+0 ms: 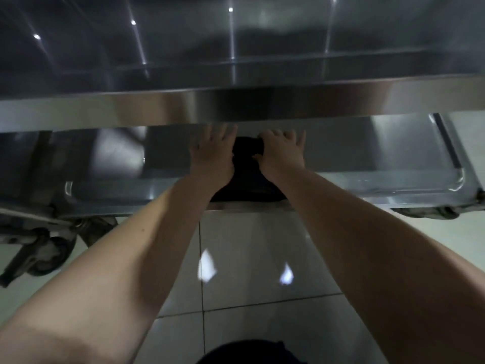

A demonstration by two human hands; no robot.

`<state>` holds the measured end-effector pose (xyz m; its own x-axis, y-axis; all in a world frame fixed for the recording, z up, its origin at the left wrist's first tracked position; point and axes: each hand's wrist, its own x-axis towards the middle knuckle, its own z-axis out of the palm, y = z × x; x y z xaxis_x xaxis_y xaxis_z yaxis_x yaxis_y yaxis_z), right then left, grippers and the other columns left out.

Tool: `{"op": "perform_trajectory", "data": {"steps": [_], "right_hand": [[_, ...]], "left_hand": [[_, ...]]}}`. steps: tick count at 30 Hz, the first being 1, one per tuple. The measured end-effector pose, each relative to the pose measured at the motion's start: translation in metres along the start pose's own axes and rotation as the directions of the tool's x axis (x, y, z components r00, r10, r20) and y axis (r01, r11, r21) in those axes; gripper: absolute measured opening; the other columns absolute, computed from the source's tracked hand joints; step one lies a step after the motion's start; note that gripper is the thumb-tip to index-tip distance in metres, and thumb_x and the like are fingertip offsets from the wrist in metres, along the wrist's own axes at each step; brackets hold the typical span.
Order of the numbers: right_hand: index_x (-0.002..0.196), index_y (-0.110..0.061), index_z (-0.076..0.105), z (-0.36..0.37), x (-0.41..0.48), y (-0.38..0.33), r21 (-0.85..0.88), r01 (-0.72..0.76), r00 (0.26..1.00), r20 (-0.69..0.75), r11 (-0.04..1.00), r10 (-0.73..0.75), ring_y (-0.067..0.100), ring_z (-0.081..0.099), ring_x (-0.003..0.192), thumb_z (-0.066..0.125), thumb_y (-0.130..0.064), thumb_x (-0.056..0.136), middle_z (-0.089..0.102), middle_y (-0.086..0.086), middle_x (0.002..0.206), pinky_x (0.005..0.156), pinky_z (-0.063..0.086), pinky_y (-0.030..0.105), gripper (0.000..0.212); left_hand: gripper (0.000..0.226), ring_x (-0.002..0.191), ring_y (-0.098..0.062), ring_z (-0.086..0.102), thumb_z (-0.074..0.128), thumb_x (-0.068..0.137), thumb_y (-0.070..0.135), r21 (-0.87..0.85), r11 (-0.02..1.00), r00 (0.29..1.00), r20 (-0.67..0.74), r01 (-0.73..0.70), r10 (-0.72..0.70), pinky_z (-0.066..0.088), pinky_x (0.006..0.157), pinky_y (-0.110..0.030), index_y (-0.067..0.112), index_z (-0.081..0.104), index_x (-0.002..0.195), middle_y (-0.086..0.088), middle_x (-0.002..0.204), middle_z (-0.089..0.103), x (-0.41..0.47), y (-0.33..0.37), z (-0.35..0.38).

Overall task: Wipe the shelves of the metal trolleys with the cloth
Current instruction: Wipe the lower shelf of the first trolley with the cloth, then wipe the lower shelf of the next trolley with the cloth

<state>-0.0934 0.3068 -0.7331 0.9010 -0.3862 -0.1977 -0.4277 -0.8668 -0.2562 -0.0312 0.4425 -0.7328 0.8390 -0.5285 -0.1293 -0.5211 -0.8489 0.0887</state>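
Steel fills the upper view: the broad, shiny top shelf [236,48] of a stainless metal trolley [157,109], whose brushed front edge hides the fingertips below. Under it the lower shelf [393,153], a shallow steel tray with a raised, rounded rim, holds a black, crumpled cloth [248,164] at its middle, and the cloth's near end reaches the front rim. The left hand [212,156] lies flat along the cloth's left edge, fingers straight and spread. The right hand [282,153] presses the cloth's right edge, fingers likewise straight and splayed, thumb on the fabric. A dark castor wheel [52,253] stands at lower left on the glossy white tiled floor [249,245].
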Motion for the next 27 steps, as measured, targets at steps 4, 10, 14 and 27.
{"op": "perform_trajectory", "data": {"steps": [4, 10, 14, 27], "right_hand": [[0.129, -0.014, 0.053, -0.021, -0.017, 0.008, -0.059, 0.089, 0.996, 0.034, 0.994, -0.087, 0.034, 0.039, 0.127, 0.059, -0.024, 0.095, 0.051, 0.012, 0.133, 0.104, 0.033, 0.041, 0.035], [0.126, -0.011, 0.056, -0.068, -0.065, 0.060, 0.048, 0.235, 0.970, 0.058, 0.971, -0.238, 0.035, 0.044, 0.122, 0.065, -0.025, 0.092, 0.049, 0.014, 0.129, 0.098, 0.039, 0.042, 0.038], [0.112, -0.007, 0.059, -0.096, -0.108, 0.118, -0.016, 0.369, 0.929, 0.013, 0.929, -0.369, 0.040, 0.052, 0.108, 0.066, -0.017, 0.088, 0.054, 0.018, 0.118, 0.090, 0.046, 0.048, 0.027], [0.106, -0.015, 0.066, -0.309, -0.265, 0.243, 0.004, 0.152, 0.985, 0.079, 0.988, -0.152, 0.030, 0.061, 0.090, 0.058, 0.003, 0.080, 0.060, 0.005, 0.105, 0.069, 0.051, 0.036, 0.032]], "left_hand": [[0.056, 0.144, -0.027, 0.026, 0.047, 0.101, 0.032, 0.147, 0.983, 0.992, 0.080, -0.108, 0.097, 0.023, 0.114, -0.052, 0.028, 0.029, 0.154, 0.000, 0.156, 0.036, 0.004, -0.002, -0.005], [0.031, 0.100, -0.037, 0.055, 0.052, 0.092, 0.036, 0.230, 0.899, 0.897, -0.159, -0.373, 0.413, 0.042, 0.088, -0.048, 0.009, 0.066, 0.099, -0.014, 0.103, 0.064, -0.039, 0.029, -0.036], [0.031, 0.080, -0.032, 0.060, 0.046, 0.090, 0.037, 0.320, 0.816, 0.817, -0.173, -0.481, 0.550, 0.048, 0.078, -0.041, 0.013, 0.065, 0.088, -0.010, 0.086, 0.065, -0.071, 0.076, -0.050], [0.021, 0.071, -0.033, 0.062, 0.064, 0.073, 0.009, -0.177, 0.679, 0.698, -0.080, -0.712, 0.711, 0.031, 0.075, -0.036, 0.008, 0.071, 0.092, -0.011, 0.085, 0.067, -0.132, 0.298, -0.203]]}}
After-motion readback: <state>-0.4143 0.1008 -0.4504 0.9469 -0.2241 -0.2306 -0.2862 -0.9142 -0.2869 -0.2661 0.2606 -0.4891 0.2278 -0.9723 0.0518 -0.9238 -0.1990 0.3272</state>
